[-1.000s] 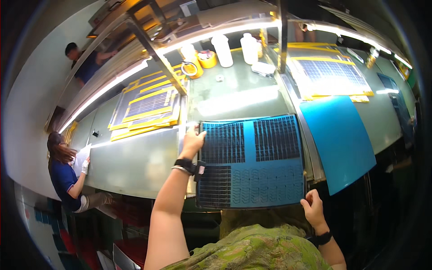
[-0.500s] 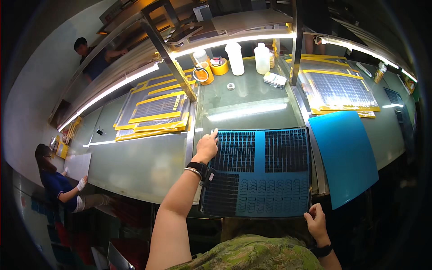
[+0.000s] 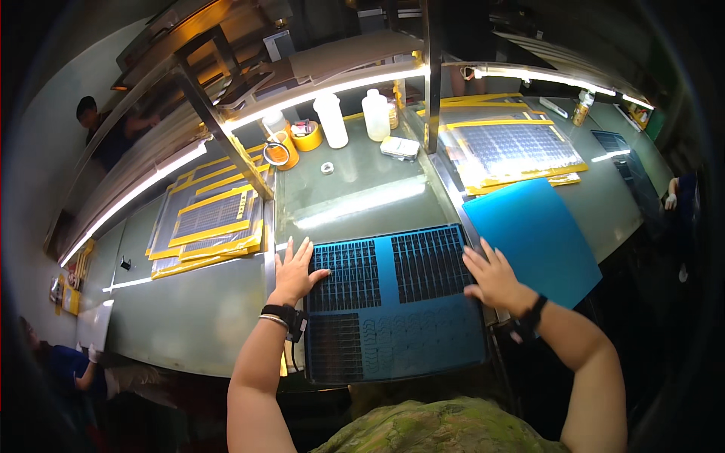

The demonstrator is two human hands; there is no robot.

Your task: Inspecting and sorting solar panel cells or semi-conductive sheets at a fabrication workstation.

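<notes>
A dark, framed blue sheet [image 3: 387, 275] with blocks of fine black patterns lies on the bench in front of me, its near edge close to my body. My left hand [image 3: 294, 273] rests flat at its upper left edge, fingers spread and thumb over the pattern. At the opposite edge, my right hand [image 3: 497, 281] lies with fingers stretched out along the frame. Neither hand grips anything. Just beyond the right hand is a plain bright blue sheet [image 3: 532, 230], partly covered by that hand.
Stacks of yellow-taped clear film sheets lie left [image 3: 211, 215] and right [image 3: 513, 147]. White bottles [image 3: 330, 121], orange tape rolls [image 3: 306, 136] and a small white box [image 3: 399, 148] stand at the back. Metal posts [image 3: 431, 83] carry strip lights. A co-worker [image 3: 64, 366] is at far left.
My right hand has left the lower right corner and moved up to the right edge. My left hand has opened from a bent grip. The view has shifted, so things appear further left.
</notes>
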